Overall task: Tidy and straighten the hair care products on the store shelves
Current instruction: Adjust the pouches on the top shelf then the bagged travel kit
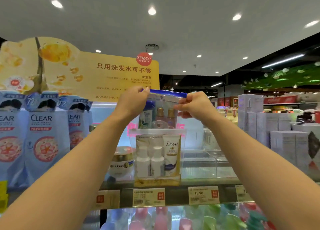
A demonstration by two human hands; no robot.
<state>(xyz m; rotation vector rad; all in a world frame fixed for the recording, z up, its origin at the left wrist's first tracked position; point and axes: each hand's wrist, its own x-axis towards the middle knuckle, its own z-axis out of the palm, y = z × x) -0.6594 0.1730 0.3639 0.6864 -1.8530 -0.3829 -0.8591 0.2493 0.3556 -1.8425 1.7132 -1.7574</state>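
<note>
I hold a clear travel kit pouch (160, 114) with a blue zip strip up in front of me, above the shelf. My left hand (133, 102) pinches the strip's left end and my right hand (194, 105) pinches its right end. Small bottles show inside the pouch. Just below it, a clear Dove travel kit (158, 158) with two white bottles and a tube stands upright on the top shelf (195, 182). A white Dove jar (121, 164) with a gold band sits to the left of that kit.
Blue CLEAR refill pouches (41, 134) stand in a row at the left under a yellow sign (107, 74). Clear acrylic dividers (207, 162) sit right of the Dove kit. White boxes (270, 124) are stacked at the right. Price tags (203, 195) line the shelf edge; colourful bottles (173, 219) fill the shelf below.
</note>
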